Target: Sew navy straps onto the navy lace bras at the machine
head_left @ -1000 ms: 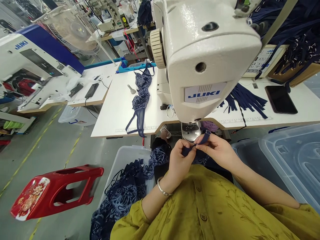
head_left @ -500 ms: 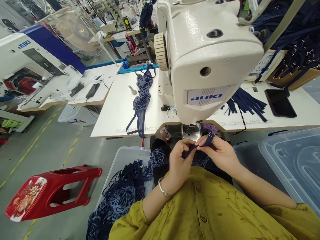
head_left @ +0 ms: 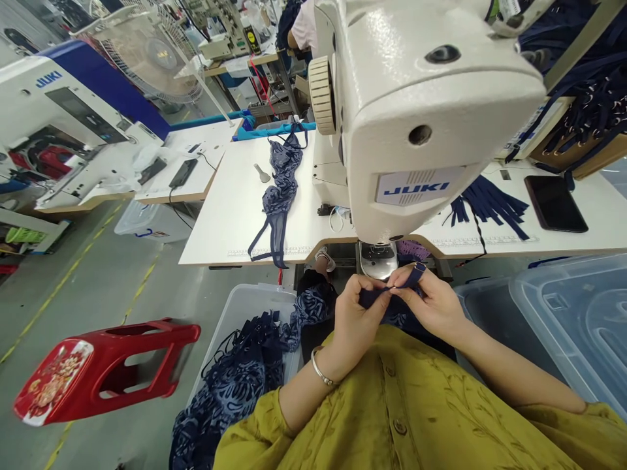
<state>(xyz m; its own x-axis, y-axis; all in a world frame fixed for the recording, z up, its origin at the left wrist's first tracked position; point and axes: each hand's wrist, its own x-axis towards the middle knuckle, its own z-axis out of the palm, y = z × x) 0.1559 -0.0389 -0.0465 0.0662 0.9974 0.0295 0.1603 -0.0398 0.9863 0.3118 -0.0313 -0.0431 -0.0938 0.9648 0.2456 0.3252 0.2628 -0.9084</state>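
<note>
Between both hands I hold a navy bra strap (head_left: 411, 277), just in front of the sewing machine (head_left: 431, 124). My left hand (head_left: 358, 312) is closed, thumb and fingers pinching the strap's left part, much of which the fingers hide. My right hand (head_left: 434, 305) pinches it close beside the left fingertips, and a loop with a small ring or slider rises over the right fingers. Behind the hands is the machine's metal work arm (head_left: 378, 261). A blue patterned bra (head_left: 280, 189) lies on the white table (head_left: 215, 222) to the left.
A clear bin (head_left: 235, 297) of blue patterned bras (head_left: 235, 385) stands at lower left. Cut navy straps (head_left: 494, 205) and a black phone (head_left: 556, 203) lie on the table's right. A red stool (head_left: 112, 372) is on the floor; a lidded clear bin (head_left: 582, 313) is at right.
The camera view has shifted slightly, so the machine appears larger and further right. Both hands keep their pinch on the strap, with only a slight shift of the fingers.
</note>
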